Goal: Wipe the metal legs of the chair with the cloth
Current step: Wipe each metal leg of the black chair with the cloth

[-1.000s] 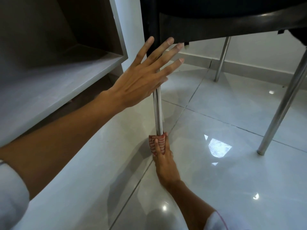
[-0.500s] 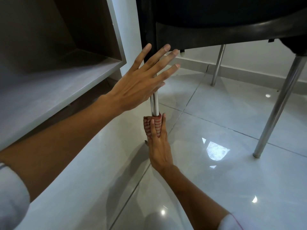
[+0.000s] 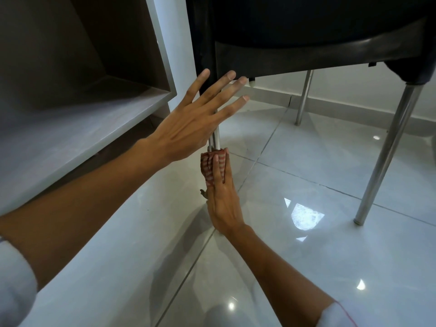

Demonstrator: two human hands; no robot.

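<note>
A black plastic chair (image 3: 306, 27) stands on shiny metal legs over a glossy tiled floor. Its near left leg (image 3: 215, 140) is mostly hidden behind my hands. My right hand (image 3: 223, 199) presses a red-and-white striped cloth (image 3: 208, 166) around this leg, a little above the floor. My left hand (image 3: 195, 121) hovers flat with fingers spread in front of the leg's upper part, just under the seat edge, holding nothing. The near right leg (image 3: 387, 152) slants down to the floor at the right. A far leg (image 3: 304, 97) stands by the wall.
A grey shelf unit (image 3: 77, 128) with an open compartment juts out at the left, close to the wiped leg. The white wall and skirting (image 3: 354, 102) run behind the chair. Light tiles (image 3: 306, 267) with bright reflections spread to the right and front.
My right hand has slid the cloth up the leg from near the floor to just below my left hand. My left hand has stayed in place with fingers spread.
</note>
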